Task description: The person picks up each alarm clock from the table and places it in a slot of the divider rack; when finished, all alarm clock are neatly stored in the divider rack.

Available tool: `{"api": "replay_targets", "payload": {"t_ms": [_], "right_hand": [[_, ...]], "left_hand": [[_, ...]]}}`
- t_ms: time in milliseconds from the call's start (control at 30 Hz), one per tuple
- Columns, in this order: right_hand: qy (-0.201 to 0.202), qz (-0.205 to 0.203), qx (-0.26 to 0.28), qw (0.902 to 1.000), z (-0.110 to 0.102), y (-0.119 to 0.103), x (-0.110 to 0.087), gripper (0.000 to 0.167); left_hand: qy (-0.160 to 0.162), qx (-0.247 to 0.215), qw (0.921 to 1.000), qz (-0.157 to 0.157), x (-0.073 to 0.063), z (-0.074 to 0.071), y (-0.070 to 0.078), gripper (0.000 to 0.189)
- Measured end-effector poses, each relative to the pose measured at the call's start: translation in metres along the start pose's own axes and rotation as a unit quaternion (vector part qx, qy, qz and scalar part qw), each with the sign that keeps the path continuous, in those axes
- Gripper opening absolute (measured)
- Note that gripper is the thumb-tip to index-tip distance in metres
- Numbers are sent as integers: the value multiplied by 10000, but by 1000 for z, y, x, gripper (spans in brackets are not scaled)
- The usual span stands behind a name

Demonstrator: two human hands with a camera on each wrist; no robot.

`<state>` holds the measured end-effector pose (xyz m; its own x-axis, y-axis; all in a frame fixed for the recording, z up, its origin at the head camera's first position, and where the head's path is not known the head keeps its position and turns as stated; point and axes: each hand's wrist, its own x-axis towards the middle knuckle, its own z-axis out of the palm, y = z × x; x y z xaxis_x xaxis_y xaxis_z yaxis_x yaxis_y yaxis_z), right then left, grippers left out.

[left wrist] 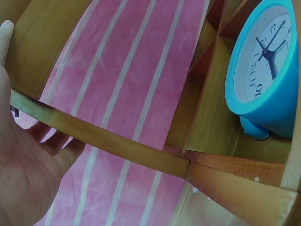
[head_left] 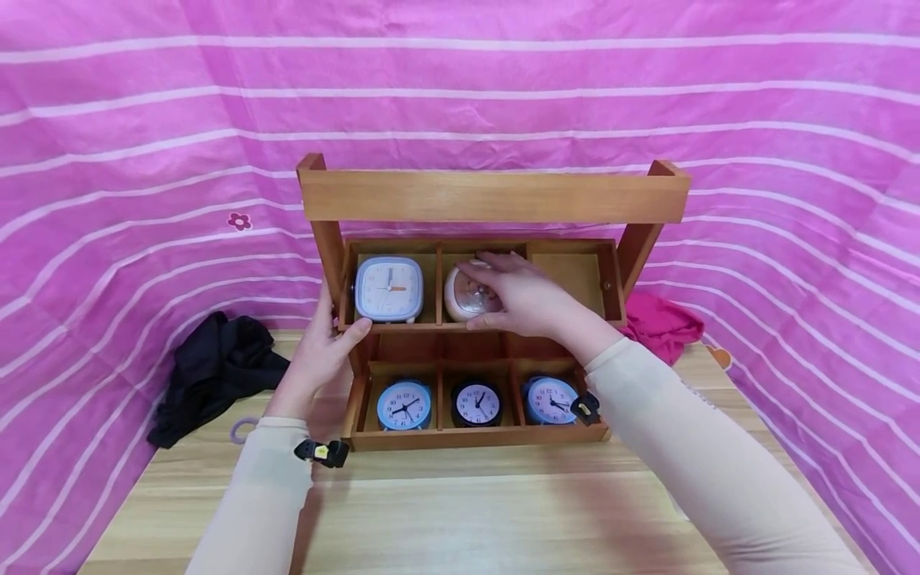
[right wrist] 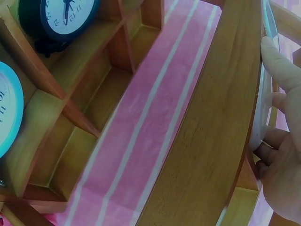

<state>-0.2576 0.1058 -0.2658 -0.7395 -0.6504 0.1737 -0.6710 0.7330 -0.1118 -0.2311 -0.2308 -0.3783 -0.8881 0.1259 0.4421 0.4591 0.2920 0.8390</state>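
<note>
A wooden shelf rack (head_left: 496,197) with two tiers of compartments stands on the table. My left hand (head_left: 322,361) grips its left side, the thumb on the upper tier's front edge and the fingers behind the side board (left wrist: 117,136). My right hand (head_left: 523,297) holds a round, pale-rimmed alarm clock (head_left: 470,297) in the upper middle compartment, partly covering its face. Left of it stands a squarish white and light-blue alarm clock (head_left: 390,289). Below sit a blue alarm clock (head_left: 404,405), a black one (head_left: 477,405) and another blue one (head_left: 549,400).
The upper right compartment (head_left: 568,279) shows only its bare wood. Black cloth (head_left: 219,371) and a lilac ring (head_left: 243,431) lie at the left, with bright pink cloth (head_left: 661,326) at the right. A pink striped curtain (head_left: 460,112) encloses the table (head_left: 460,511).
</note>
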Motion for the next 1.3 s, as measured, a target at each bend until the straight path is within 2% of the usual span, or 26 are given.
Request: {"api": "replay_targets", "payload": {"t_ms": [133,267,467,667,833,933,1133,1300], "right_hand": [[347,-145,57,9993,2,2,-6,89],[910,-406,201,9948,-2,6,-26,87],[1350,-404,358,9894,-11,17,-73,90],[1578,-16,448,9865,-14,36,-128,95],[1577,393,532,9853,-7,56,-176,102],[1439,536,664,9859,3,67,-204,105],[1255,558,685,9882,34,87,-251,107],[958,924,772,9881,60,96,-283,106]], "left_hand": [[7,-25,10000,-9,-1,0,-2,96],[-5,-3,10000,27,0,0,-2,97],[-24,-21,9999,146,2,0,-2,98],[-30,-41,9999,128,3,0,-2,96],[-73,-92,9998,183,4,-1,-2,98],[-83,-104,9997,203,6,-2,-1,98],[-68,-86,9998,149,5,-2,-1,97],[-95,-170,9998,89,6,0,-2,97]]}}
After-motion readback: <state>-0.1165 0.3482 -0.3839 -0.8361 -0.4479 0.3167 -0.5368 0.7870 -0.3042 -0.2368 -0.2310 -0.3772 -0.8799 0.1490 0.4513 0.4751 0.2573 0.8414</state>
